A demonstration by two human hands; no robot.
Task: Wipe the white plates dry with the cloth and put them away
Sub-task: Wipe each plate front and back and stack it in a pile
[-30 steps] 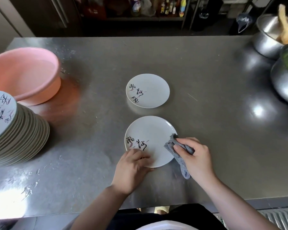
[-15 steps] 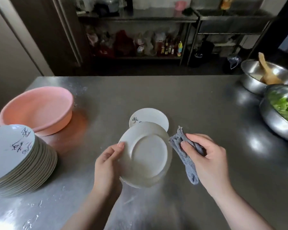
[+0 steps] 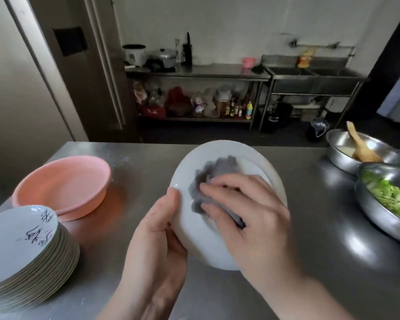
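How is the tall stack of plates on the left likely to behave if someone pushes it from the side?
The stack of plates looks heavy, being many plates high, so it would probably resist a light push. It already leans, so upper plates may slide off. The steel table looks smooth, so the whole pile might skid.

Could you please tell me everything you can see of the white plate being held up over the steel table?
The round white glossy plate is held tilted above the table, its plain underside with a raised foot ring towards the camera. The left hand grips its left rim. The right hand presses a crumpled grey cloth against its middle. Its printed face is hidden.
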